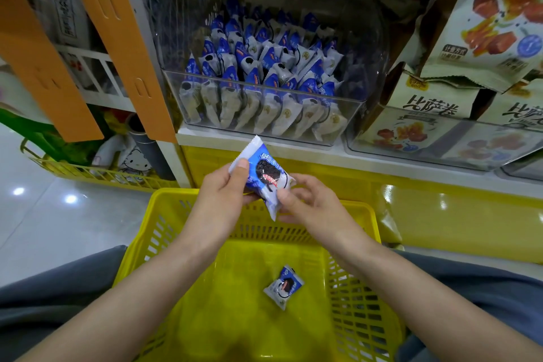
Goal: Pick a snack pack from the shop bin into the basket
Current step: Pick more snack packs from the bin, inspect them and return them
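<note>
Closest to me, at 6 o'clock, I see the yellow basket [164,244] between my grey-clad legs. One second pack [283,286] lies flat on its floor, a little toward 4 o'clock of the basket's middle, apart from the walls.

Above the basket's far rim, both my hands are closed on the pack [264,176], a blue and white wrapper with a dark biscuit pictured on it. My left hand [223,197] grips it from 9 o'clock, thumb pressed on the front near the upper edge and fingers curled behind. My right hand [311,203] pinches the lower edge from 3 o'clock, thumb and fingertips on the wrapper. The pack is tilted, its top seam pointing to 11 o'clock, and it is in the air, touching neither basket nor shelf.

Beyond the hands runs the white shelf [323,153] with a yellow front below it. On it, at 12 o'clock, stands the clear bin [352,100], filled with upright rows of the same packs [258,67]. At 2 o'clock, just beside the bin, sit large pale bags [484,26] printed with red and orange pieces. At 10 o'clock hang two orange panels [123,47], and under them, on the glossy floor [44,229], another low yellow basket [88,175] holds a white plush toy [132,156].
</note>
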A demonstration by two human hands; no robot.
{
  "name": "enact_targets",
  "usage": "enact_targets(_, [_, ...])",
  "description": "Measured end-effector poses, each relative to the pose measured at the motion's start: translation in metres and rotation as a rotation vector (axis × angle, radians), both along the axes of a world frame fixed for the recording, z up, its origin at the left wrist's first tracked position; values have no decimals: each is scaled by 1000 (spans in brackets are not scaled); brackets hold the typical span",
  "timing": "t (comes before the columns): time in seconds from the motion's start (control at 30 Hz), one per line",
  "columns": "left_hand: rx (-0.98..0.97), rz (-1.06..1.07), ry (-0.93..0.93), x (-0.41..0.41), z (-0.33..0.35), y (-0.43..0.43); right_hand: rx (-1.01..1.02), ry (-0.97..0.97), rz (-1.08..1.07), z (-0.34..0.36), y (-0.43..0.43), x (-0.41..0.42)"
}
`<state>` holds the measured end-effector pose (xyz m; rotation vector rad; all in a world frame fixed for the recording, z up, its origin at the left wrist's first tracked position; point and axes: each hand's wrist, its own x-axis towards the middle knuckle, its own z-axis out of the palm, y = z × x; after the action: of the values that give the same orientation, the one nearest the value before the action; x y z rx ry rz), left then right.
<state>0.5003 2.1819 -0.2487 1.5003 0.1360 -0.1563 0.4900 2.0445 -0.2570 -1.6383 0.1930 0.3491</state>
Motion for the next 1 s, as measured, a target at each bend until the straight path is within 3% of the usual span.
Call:
enact_targets(0.13, [-69, 44, 55, 3, 4, 2, 170, 37, -6, 3, -4, 0])
enact_targets(0.37, [-261, 161, 265, 16, 14, 6, -27, -207, 60, 8, 0, 2])
enact_targets(0.53, [-65, -11, 19, 9, 19, 7, -66, -231, 34, 5, -2, 3])
enact_targets(0.67, [155, -23, -139, 8, 20, 11, -229, -297, 191, 2, -2, 0])
enact_targets(0.77, [251, -117, -207, 5, 21, 11, -219, -352, 224, 7, -3, -2])
enact_targets(0.87, [228, -99, -232, 4, 26, 9, -138, -381, 125, 14, -2, 0])
enact_targets(1.0, [37, -83, -117, 4, 35, 8, 25, -361, -50, 22, -2, 4])
